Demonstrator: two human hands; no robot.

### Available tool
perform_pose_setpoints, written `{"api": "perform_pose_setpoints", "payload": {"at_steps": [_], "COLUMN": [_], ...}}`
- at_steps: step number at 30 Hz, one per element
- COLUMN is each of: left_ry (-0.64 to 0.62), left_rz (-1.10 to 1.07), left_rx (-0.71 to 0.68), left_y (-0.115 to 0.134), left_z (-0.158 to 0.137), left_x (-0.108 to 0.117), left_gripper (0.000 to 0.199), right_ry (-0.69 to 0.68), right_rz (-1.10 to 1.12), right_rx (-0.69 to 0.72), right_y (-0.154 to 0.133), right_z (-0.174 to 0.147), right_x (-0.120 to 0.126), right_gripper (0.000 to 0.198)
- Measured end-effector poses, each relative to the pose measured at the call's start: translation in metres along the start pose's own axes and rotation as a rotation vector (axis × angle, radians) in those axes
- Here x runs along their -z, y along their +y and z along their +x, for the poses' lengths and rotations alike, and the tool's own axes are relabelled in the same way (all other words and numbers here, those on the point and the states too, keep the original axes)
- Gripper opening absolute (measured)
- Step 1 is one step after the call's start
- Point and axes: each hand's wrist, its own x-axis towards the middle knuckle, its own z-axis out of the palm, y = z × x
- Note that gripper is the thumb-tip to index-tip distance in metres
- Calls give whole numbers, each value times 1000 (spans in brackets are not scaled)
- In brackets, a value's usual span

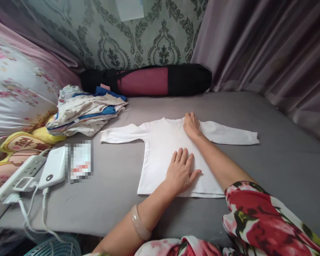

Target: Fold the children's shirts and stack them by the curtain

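A white long-sleeved shirt [160,153] lies spread on the grey bed surface, its collar away from me and both sleeves stretched out to the sides. My left hand [181,170] rests flat on the lower middle of the shirt, fingers spread. At the right side of the neckline, my right hand [191,124] has its fingers curled down onto the shoulder fabric. The fingertips of that hand are partly hidden, and it appears to pinch the cloth there.
A pile of folded clothes [88,110] sits at the left. Behind it lies a long black and maroon bag [144,81] against the wall. A power strip [16,188], a white power bank [53,167] with cables and a blurred packet [81,160] are at the near left.
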Motion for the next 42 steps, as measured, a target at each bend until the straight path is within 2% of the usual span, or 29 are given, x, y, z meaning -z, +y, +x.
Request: {"api": "perform_pose_setpoints", "payload": {"at_steps": [2,4,6,8,11,13,16,19,23,28,31,34,39,42], "left_ry": [4,10,15,16,16,2,-44,-71,-83,-82,-71,-49,-13,-35], "left_rz": [-44,-65,-56,-29,7,19,30,50,74,81,85,107,120,124], "left_rx": [23,90,204,335,504,570,606,610,608,608,595,562,427,316], "left_y": [-6,-15,-24,-34,-47,-51,-53,-51,-49,-49,-50,-49,-41,-35], "left_z": [2,4,5,6,6,7,8,9,9,8,6,5,3,3], "left_x": [3,6,9,12,16,17,17,16,16,17,16,12,8,7], "left_gripper": [65,64,66,69,82,93,100,98,96,94,91,87,77,71], "right_ry": [2,-25,-75,-115,-146,-147,-113,-61,-60,-58,-115,-169,-147,-92], "right_rz": [1,37,84,106,86,73,80,89,125,280,343,317,199,183], "right_rx": [77,223,353,416,401,359,329,330,329,367,464,524,428,357], "right_y": [-14,-31,-48,-61,-74,-78,-80,-80,-77,-60,-39,-12,37,62], "right_z": [0,2,4,6,10,11,11,9,8,-9,-29,-47,-68,-76], "right_x": [3,2,-3,-10,-20,-24,-28,-30,-32,-27,-18,-7,13,22], "right_gripper": [41,39,38,37,36,37,39,41,40,45,49,45,41,39]}}
